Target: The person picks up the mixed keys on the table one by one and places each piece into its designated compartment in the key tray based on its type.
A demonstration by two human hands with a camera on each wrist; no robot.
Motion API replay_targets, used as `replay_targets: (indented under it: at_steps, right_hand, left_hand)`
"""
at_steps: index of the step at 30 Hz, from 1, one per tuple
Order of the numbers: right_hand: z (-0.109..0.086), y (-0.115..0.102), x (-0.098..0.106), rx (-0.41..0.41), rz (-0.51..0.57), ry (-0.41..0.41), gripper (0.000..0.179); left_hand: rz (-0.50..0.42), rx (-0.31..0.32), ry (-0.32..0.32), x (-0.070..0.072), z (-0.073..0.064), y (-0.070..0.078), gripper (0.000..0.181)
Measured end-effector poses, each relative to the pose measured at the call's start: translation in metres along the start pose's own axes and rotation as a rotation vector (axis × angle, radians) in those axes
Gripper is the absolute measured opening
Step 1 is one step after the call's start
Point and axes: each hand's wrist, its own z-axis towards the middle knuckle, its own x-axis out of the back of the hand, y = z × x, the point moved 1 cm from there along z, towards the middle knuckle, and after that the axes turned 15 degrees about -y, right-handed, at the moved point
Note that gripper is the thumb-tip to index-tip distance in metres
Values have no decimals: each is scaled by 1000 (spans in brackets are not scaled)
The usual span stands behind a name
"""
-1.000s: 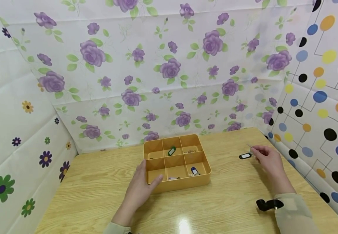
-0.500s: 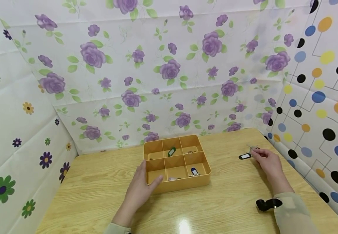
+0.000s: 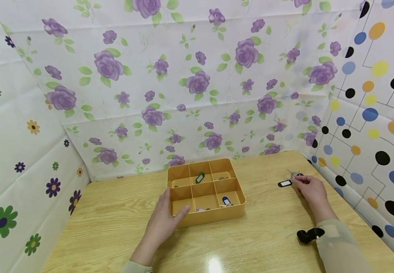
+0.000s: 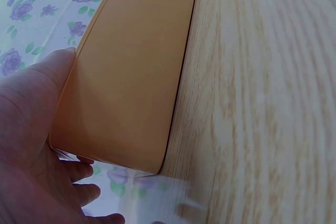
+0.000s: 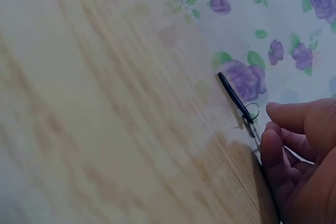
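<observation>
In the head view my left hand (image 3: 161, 218) rests on the near left corner of an orange divided storage box (image 3: 210, 216). Its thumb lies over the front rim, fingers along the left side. The left wrist view shows that thumb (image 4: 58, 66) against the rim and the other fingers loosely spread past the corner. My right hand (image 3: 311, 189) pinches at a small bunch of keys (image 3: 293, 175) on the table, to the right of the box. Attached to the keys is a black key tag (image 3: 285, 183) with a white label. Fingers partly hide the keys.
Inside the box are a green tag (image 3: 199, 177), a blue tag (image 3: 226, 201) with metal pieces, and other small items. Purple-flowered cloth (image 3: 197, 81) hangs behind the wooden table (image 3: 115, 223). A dotted cloth (image 3: 374, 132) borders the right.
The right hand has shifted slightly at the keys, and a dark piece beside its fingertips has come into view. The left hand and box stay in place.
</observation>
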Motion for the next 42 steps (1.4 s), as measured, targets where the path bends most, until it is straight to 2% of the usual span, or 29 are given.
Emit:
replay_targets:
  at_steps: [13,24,37,42]
  right_hand:
    - [4,-2,3,-45,-66,-52,50]
    - [2,-7,4,-55,-226,-67,42]
    - [5,-5,3,-42,-210,-67,35]
    - [7,-3,3,-39,-213,-61,33]
  left_hand:
    - [4,-8,3,0,0,0,112]
    - [6,-15,1,0,-1,1,112]
    - [7,-23,7,1,-3,3,111]
    - [0,-8,2,1,-2,1,111]
